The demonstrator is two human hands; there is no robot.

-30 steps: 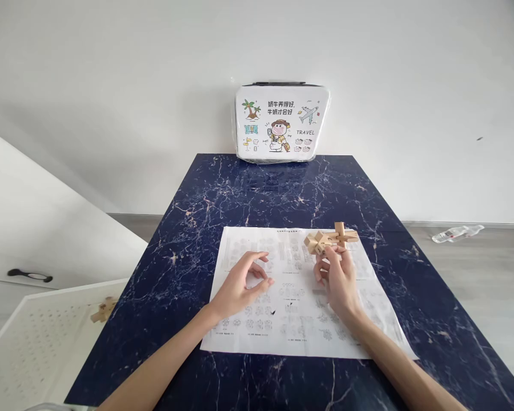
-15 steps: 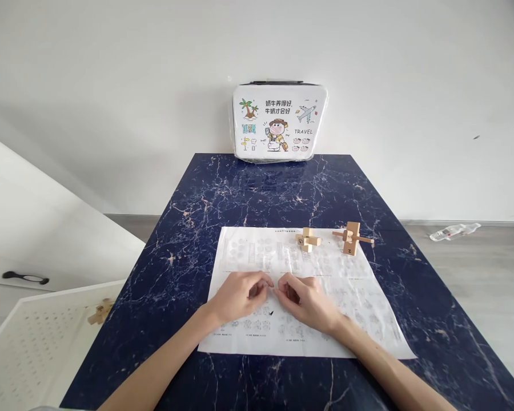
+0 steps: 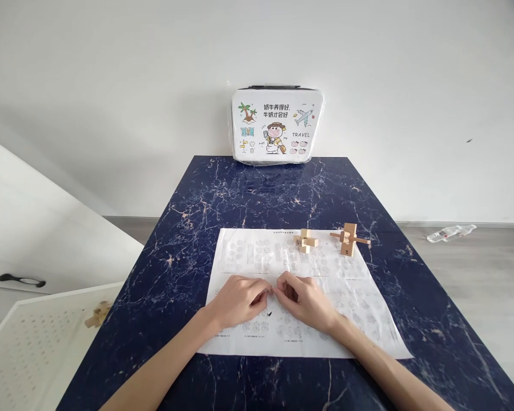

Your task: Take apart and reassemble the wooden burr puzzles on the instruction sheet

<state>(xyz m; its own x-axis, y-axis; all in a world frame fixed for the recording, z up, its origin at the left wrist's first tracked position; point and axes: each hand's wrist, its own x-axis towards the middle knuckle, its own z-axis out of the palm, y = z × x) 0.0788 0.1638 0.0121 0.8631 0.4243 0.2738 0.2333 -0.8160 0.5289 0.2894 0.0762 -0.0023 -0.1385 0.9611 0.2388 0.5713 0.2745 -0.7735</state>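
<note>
My left hand [image 3: 242, 298] and my right hand [image 3: 306, 301] rest on a printed instruction sheet [image 3: 351, 319], fingers curled into pinches. Their fingertips meet near the middle of the sheet; whatever is between them, if anything, is too small to make out. Beyond the right hand, a pale wooden interlocking puzzle [image 3: 306, 242] sits on the sheet's upper part. Farther right stands a browner wooden puzzle [image 3: 349, 240] with a thin rod through it, by the sheet's upper right edge. A small dark mark shows on the paper below the fingertips.
The blue marble-patterned table [image 3: 265, 200] carries a white cartoon case [image 3: 278, 125] at its far end, against the wall. Lower left, a white perforated basket [image 3: 29, 342] holds a wooden puzzle [image 3: 97, 315]. A clear plastic bottle [image 3: 452, 233] lies on the floor at right.
The left fingers have closed up a little more toward the right fingertips. The whole view has shifted slightly; the puzzles and sheet stay put.
</note>
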